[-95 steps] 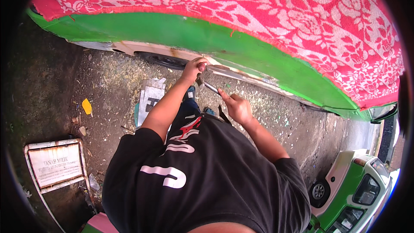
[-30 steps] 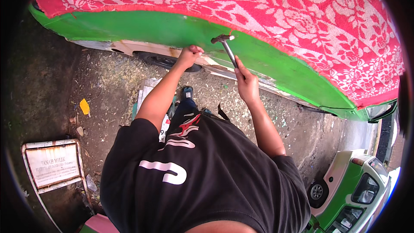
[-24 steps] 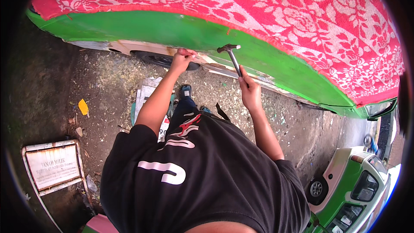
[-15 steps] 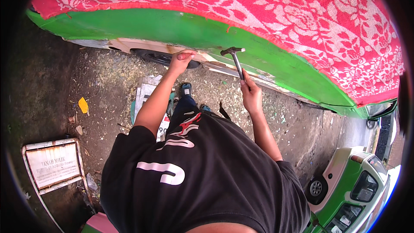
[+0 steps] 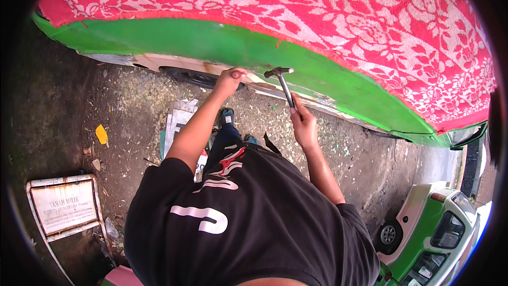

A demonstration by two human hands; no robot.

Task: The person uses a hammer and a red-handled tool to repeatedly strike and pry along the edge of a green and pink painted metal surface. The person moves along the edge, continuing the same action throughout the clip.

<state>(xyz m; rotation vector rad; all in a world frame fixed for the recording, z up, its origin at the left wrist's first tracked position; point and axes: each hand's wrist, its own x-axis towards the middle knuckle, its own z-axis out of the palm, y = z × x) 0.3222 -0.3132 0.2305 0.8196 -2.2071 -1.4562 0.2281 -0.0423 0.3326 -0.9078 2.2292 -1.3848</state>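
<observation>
My right hand [image 5: 305, 128] is closed round the handle of a hammer [image 5: 286, 87]. The hammer's dark head points up toward the green side of a vehicle [image 5: 211, 37], beside its lower edge. My left hand [image 5: 230, 82] is curled closed just left of the hammer head, close to the pale, worn lower panel above a wheel [image 5: 196, 77]. What those fingers hold, if anything, is hidden. A gap separates the hammer head from my left hand.
A red and white floral cloth [image 5: 328, 16] covers the vehicle's top. Flat printed sheets [image 5: 177, 119] lie by my feet. A framed sign [image 5: 66, 206] stands at left, with a yellow scrap [image 5: 101, 134] near it. Another green and white vehicle [image 5: 423, 233] is at lower right.
The hammer in my right hand has shifted slightly left, and my left hand slightly right, so they are a little closer. The view has tilted a bit.
</observation>
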